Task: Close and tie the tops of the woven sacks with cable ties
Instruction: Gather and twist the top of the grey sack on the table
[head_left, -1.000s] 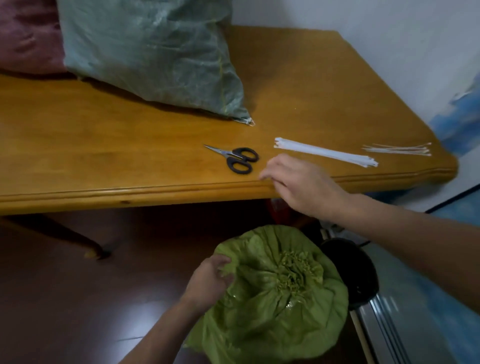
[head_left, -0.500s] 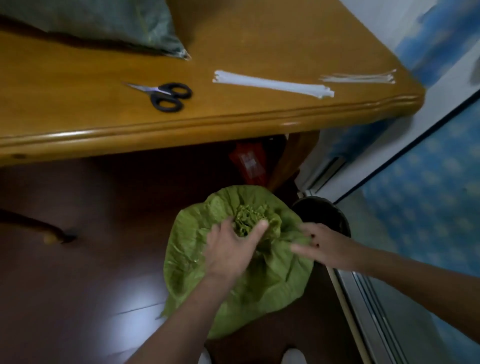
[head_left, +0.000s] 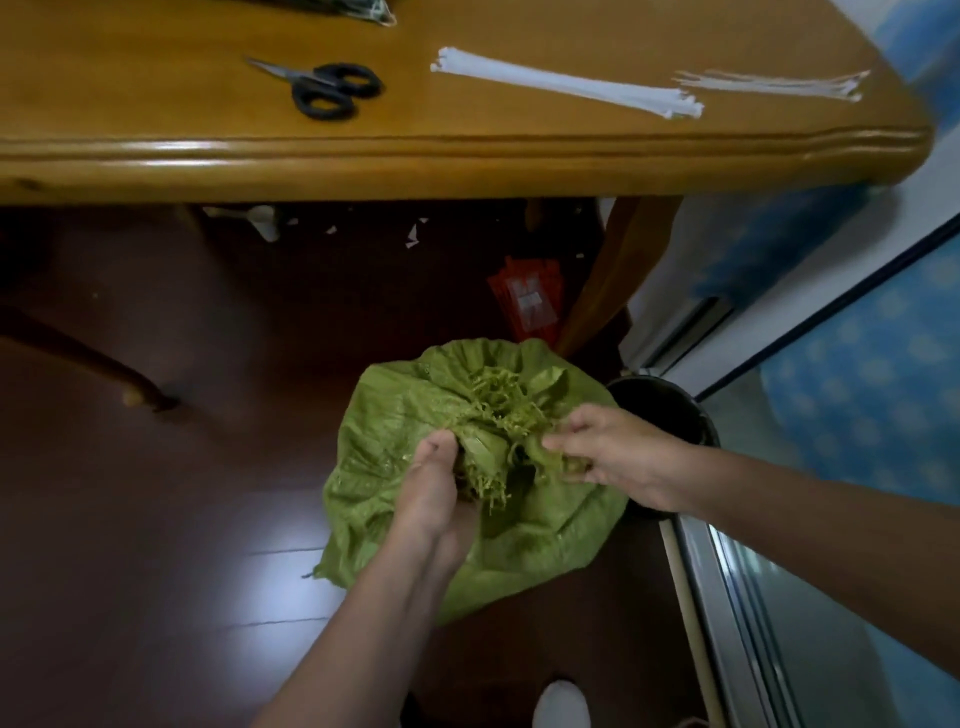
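Gathering with the left hand (head_left: 434, 488): we curl its fingers round the bunched fabric just under the sack's opening, with the thumb lying up along the folds.
Right hand (head_left: 613, 452): we pinch a fold of the same fabric from the opposite side, fingertips tucked into the creases. The two hands sit close, with the bunched top between them.
Green woven sack (head_left: 561, 525): it stands on the floor right below us. Its top is drawn into loose pleats, and only our hands hold the neck.
Frayed mouth (head_left: 498, 405): loose green strands stick up and spill down between our hands.
Black bucket (head_left: 670, 410): it sits just beside the sack on the right, partly hidden behind our right wrist.
Floor (head_left: 156, 467): dark and glossy, with a pale glare left of our left forearm.
Red packet (head_left: 530, 304): it lies on the floor under the table, beyond the sack and beside a table leg (head_left: 613, 280).
Table (head_left: 467, 166): wooden, its moulded front edge crosses the upper part of our view.
Cable ties (head_left: 566, 91): a white bundle lies on the table near that edge, well apart from both hands.
Thinner loose ties (head_left: 774, 88): we see them to the right of the bundle, near the table's corner.
Scissors (head_left: 324, 91): black-handled, lying left of the bundle with the blades pointing left.
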